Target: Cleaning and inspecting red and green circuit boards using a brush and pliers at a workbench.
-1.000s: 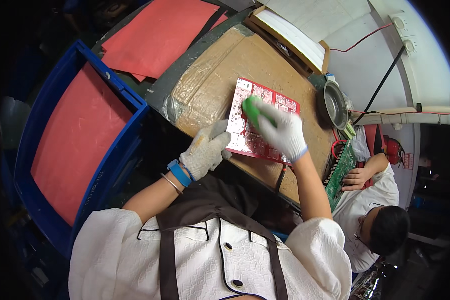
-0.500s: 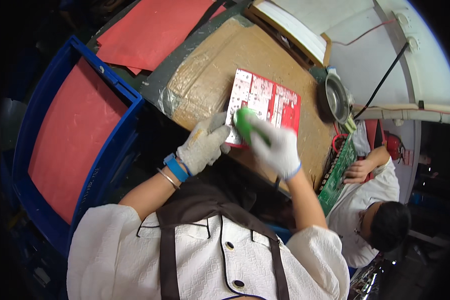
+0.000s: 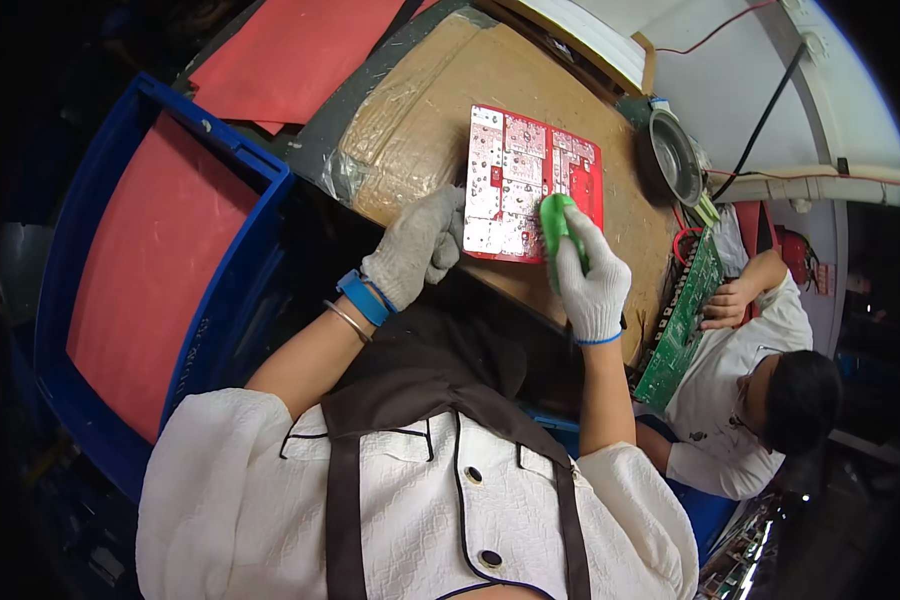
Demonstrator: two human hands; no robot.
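Observation:
A red and silver circuit board (image 3: 500, 190) lies on brown cardboard, its soldered side up and dotted with small parts. At its left edge, my left hand (image 3: 418, 245) in a greyish glove is closed, fingers curled against the board's side; the fingertips are partly hidden. My right hand (image 3: 595, 280), in a white glove, grips a green, rounded, brush-like block (image 3: 558, 225) over the board's lower right part. The block's underside is hidden, so bristles cannot be made out.
Brown cardboard (image 3: 410, 120) covers the table. A blue crate (image 3: 225, 255) lined with a red sheet stands left; red sheets (image 3: 270, 60) lie behind. At right are a metal bowl (image 3: 675, 160) and a co-worker (image 3: 740, 390) with a hand on a green circuit board (image 3: 680, 325).
My right hand has moved the green block from the board's left part to its lower right. The board sits slightly higher in view, and my left hand stays by its left edge.

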